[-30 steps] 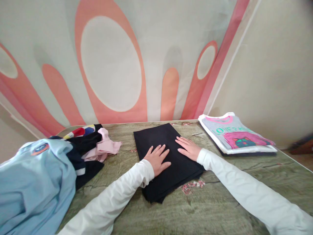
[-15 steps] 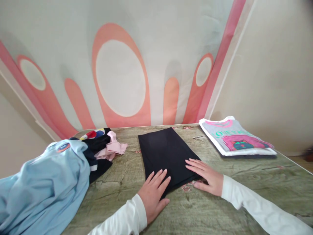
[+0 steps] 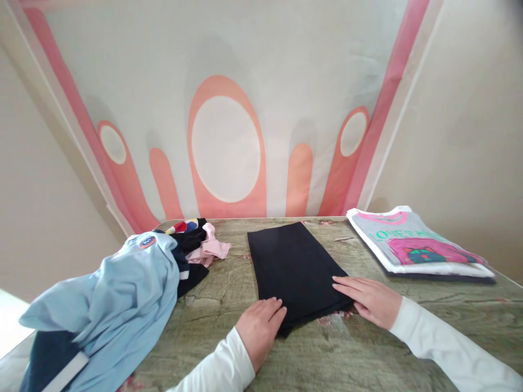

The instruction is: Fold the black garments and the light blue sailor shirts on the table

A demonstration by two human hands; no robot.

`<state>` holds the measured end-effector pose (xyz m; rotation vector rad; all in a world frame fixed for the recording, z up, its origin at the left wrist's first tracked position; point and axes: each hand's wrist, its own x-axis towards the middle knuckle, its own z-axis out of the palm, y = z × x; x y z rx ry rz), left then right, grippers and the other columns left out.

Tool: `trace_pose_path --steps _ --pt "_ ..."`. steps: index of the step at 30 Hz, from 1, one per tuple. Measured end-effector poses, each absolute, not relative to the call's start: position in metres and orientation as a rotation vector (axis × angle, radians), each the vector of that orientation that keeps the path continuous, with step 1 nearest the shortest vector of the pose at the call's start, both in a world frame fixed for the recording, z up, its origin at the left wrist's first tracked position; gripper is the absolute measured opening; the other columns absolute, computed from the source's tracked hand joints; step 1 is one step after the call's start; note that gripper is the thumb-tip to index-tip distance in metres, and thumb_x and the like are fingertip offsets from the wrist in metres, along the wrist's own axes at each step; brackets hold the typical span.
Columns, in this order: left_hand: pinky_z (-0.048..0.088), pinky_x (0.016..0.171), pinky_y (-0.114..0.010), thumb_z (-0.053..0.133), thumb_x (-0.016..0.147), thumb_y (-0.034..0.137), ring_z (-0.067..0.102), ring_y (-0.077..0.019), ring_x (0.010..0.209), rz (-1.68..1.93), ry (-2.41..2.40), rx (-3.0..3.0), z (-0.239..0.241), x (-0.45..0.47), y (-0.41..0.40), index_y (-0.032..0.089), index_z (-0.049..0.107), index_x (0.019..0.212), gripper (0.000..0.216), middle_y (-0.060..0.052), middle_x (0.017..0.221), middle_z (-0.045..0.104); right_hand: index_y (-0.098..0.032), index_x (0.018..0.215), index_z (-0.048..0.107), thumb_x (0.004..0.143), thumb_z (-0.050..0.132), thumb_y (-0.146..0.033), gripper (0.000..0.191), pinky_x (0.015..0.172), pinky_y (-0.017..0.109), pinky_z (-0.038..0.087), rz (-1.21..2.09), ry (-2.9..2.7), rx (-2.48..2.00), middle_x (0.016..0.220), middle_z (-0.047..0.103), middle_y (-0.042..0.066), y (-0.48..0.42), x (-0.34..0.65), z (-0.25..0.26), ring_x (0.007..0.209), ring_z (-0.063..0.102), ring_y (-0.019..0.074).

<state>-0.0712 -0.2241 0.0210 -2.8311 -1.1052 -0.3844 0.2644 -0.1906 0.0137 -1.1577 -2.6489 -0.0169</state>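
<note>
Two bare hands rest flat on the near edge of a folded black garment [image 3: 295, 272] lying on a wood-grain table [image 3: 368, 348]. The left hand [image 3: 260, 325] has its fingers straight and together, fingertips on the garment's near left corner, gripping nothing. The right hand [image 3: 370, 298] lies palm down, fingers extended across the near right corner. Beyond the right fingertips sits a folded grey shirt [image 3: 412, 245]. Left of the left fingers, a light blue shirt [image 3: 118, 305] lies heaped.
</note>
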Motion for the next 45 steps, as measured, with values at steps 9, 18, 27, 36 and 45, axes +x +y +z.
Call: trace_pose_path --steps 9,18,27,36,45 --pt "0.045 0.087 -0.027 0.042 0.066 0.003 0.057 -0.0162 0.099 -0.512 -1.247 -3.082 0.042 -0.073 -0.198 0.019 0.054 0.11 0.049 -0.004 0.11 0.061 -0.021 0.112 0.056 0.072 0.038 -0.006 0.046 0.089 0.032 0.045 0.144 -2.501 -1.165 0.109 0.061 0.005 -0.181 0.258 0.025 0.099 0.057 0.0167" --pt "0.048 0.071 -0.025 0.055 0.076 0.026 0.061 -0.0165 0.076 -1.311 -1.514 -3.058 0.183 -0.084 -0.194 0.015 0.062 0.092 0.02 -0.003 0.082 0.067 -0.024 0.104 0.06 0.083 0.044 -0.034 0.028 0.086 0.032 0.046 0.225 -2.143 -1.162 0.101 0.064 0.004 -0.199 0.264 0.154 0.094 0.058 0.0201" --pt "0.051 0.068 -0.029 0.058 0.075 0.04 0.062 -0.018 0.075 -2.022 -1.562 -3.005 0.193 -0.084 -0.117 0.011 0.058 0.1 0.039 -0.006 0.088 0.066 -0.016 0.107 0.058 0.077 0.053 -0.047 0.044 0.083 0.034 0.048 0.621 -1.977 -1.068 0.098 0.065 0.006 -0.126 0.26 0.198 0.089 0.059 0.0202" --pt "0.048 0.081 -0.035 0.062 0.068 0.017 0.062 -0.0175 0.082 -1.635 -2.151 -2.581 0.029 -0.098 -0.014 0.009 0.054 0.097 0.031 -0.009 0.088 0.064 -0.015 0.095 0.064 0.073 0.057 -0.031 0.028 0.077 0.034 0.049 0.512 -2.042 -1.428 0.092 0.066 0.01 -0.033 0.257 0.048 0.081 0.062 0.0206" --pt "0.047 0.08 -0.035 0.063 0.069 0.027 0.059 -0.0196 0.085 -1.184 -1.93 -2.588 -0.005 -0.105 -0.015 0.014 0.057 0.095 0.03 -0.008 0.091 0.062 -0.013 0.097 0.061 0.076 0.053 -0.031 0.029 0.077 0.034 0.047 0.389 -2.047 -1.535 0.096 0.062 0.011 -0.034 0.248 0.001 0.079 0.061 0.0186"
